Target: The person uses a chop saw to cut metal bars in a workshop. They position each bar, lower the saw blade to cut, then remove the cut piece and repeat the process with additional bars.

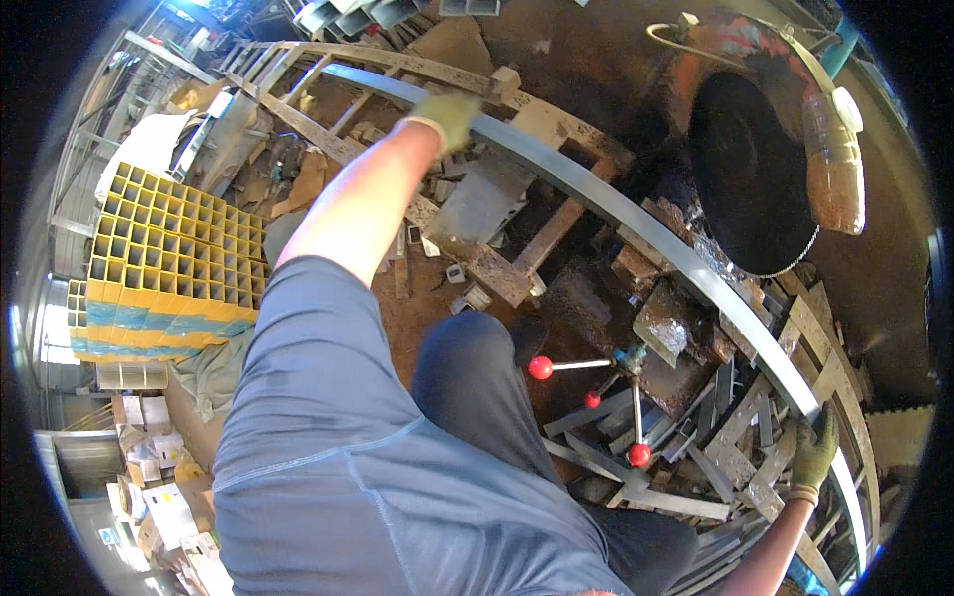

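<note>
A long silvery metal bar (pixel 636 223) runs across the supports from the far left to the near right, bowed by the lens. My right hand (pixel 815 452), in a yellow-green glove, is closed around it near its near-right end. My left hand (pixel 447 117), gloved alike, is over the bar's far part; motion smears its fingers, so its grip cannot be made out. Beyond the bar stands a large dark circular saw blade (pixel 750 174) with a toothed rim. A three-armed handle with red knobs (pixel 540 368) lies nearer to me, between the hands.
Rusty roller-type framework (pixel 556 124) carries the bar on the far side. A brownish plastic bottle (pixel 835 179) hangs beside the blade. Metal offcuts (pixel 696 452) pile up under the bar. Stacked yellow-edged square tubes (pixel 169 248) stand at left, with cartons (pixel 169 517) nearer.
</note>
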Demonstrator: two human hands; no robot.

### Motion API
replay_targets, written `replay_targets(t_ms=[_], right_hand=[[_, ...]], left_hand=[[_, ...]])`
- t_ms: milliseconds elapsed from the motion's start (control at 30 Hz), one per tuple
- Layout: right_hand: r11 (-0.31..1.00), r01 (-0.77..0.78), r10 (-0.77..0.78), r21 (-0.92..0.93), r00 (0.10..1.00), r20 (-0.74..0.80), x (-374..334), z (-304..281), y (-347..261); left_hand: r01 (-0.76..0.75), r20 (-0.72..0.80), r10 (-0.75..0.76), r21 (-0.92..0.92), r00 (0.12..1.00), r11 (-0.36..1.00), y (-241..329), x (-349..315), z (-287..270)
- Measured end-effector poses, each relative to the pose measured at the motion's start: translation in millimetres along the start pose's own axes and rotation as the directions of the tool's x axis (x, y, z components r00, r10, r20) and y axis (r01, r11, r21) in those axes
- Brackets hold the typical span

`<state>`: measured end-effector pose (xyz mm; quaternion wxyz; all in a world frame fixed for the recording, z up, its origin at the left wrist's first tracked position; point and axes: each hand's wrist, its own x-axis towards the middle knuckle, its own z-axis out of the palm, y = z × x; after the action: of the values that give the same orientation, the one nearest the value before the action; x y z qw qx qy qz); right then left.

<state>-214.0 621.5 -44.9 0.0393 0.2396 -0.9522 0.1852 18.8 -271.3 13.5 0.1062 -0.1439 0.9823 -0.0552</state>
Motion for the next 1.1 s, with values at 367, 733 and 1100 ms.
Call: replay_targets(t_ms=[367, 733, 1100], right_hand=[[0.962, 0.254, -0.262, 0.101, 0.963, 0.067, 46, 51, -140], [0.951, 0.293, -0.301, 0.103, 0.950, 0.084, 56, 76, -149], [0.985, 0.159, -0.167, 0.068, 0.974, 0.151, 46, 53, -142]], left_hand=[[-0.224, -0.039, 0.222, -0.028, 0.974, 0.974, 105, -5, -25], [-0.375, -0.180, 0.366, -0.018, 0.913, 0.927, 90, 2, -5], [-0.301, -0.123, 0.293, -0.061, 0.948, 0.951, 94, 1, -10]])
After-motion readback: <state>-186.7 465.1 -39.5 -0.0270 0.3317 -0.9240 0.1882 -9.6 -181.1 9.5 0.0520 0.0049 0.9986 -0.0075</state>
